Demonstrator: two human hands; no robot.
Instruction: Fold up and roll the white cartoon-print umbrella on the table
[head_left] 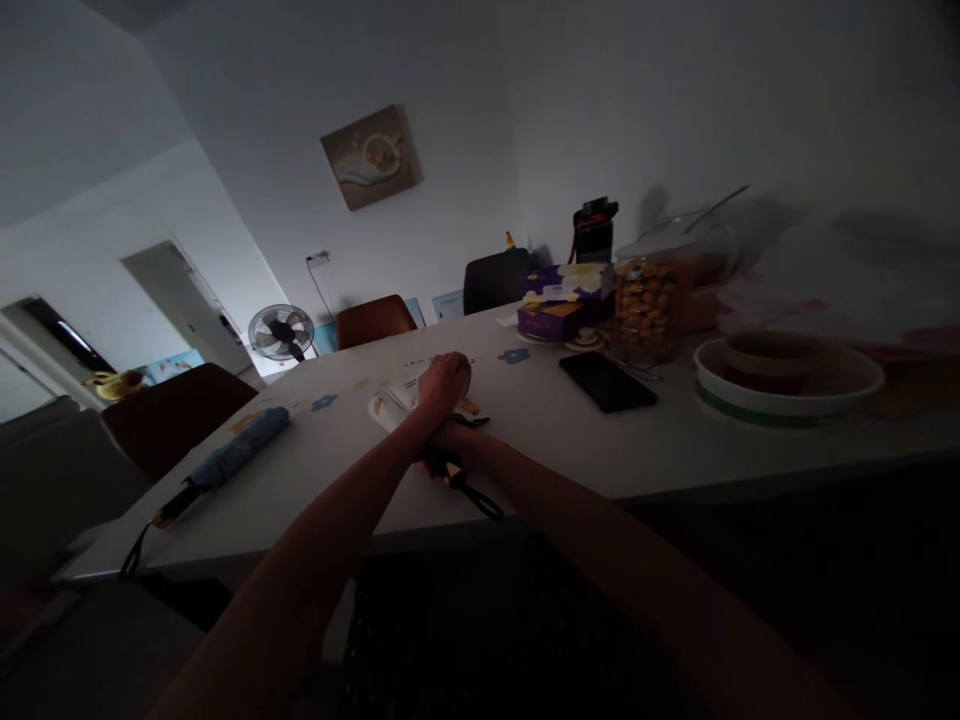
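Pale printed umbrella [388,408], folded, on the white table [525,470] in front of the person, directly under and between both hands. Pale cloth shows to the left of the left hand [444,382], with a small printed patch to its right; the dark handle comes out on the near side, below the right hand [459,440], angled toward the person, its loop strap [481,502] trailing to the right near the table edge.

Right hand: closed around the umbrella near the handle — finger detail mostly lost in shadow and behind the left wrist. Left hand: bent over the cloth farther from the body, knuckles up; fingertips turned away, so cannot tell whether they grip or only press.

Pose: both forearms reach forward from the lower corners and converge; left wrist crosses above the right hand. Left forearm slopes up to the right, right forearm up to the left.

Surroundings: blue folded umbrella [244,450] well apart at left, its strap over the table edge; black phone [609,382] lying flat to the right — beyond it, a white bowl [787,408] with a green band.
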